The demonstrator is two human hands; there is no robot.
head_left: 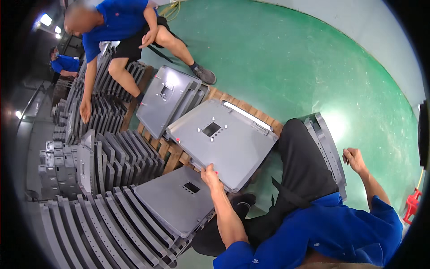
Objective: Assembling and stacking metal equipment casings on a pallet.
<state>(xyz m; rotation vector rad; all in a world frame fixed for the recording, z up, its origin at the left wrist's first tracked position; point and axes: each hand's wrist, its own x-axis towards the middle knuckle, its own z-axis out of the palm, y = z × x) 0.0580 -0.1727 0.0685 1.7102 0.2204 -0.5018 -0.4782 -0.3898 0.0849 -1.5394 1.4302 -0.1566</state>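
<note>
A grey metal panel point(242, 143) lies tilted in front of me, with a square cut-out, several small white pegs and red pegs along its left side. At its lower left edge, my left hand point(210, 176) is closed on the rim, beside one red peg. Out to the right, my right hand point(354, 160) is raised clear of the panel with its fingers curled; whatever they hold, if anything, is too small to make out. Between that hand and my knee, another curved grey panel point(330, 154) stands on its edge.
Beneath the panels shows a wooden pallet point(172, 157). Many curved grey panels point(112, 224) stand in rows on the left, one grey panel point(170, 197) leaning over them. A co-worker point(123, 31) in blue sits beyond another panel stack point(165, 96). A red plastic object point(412, 204) stands far right.
</note>
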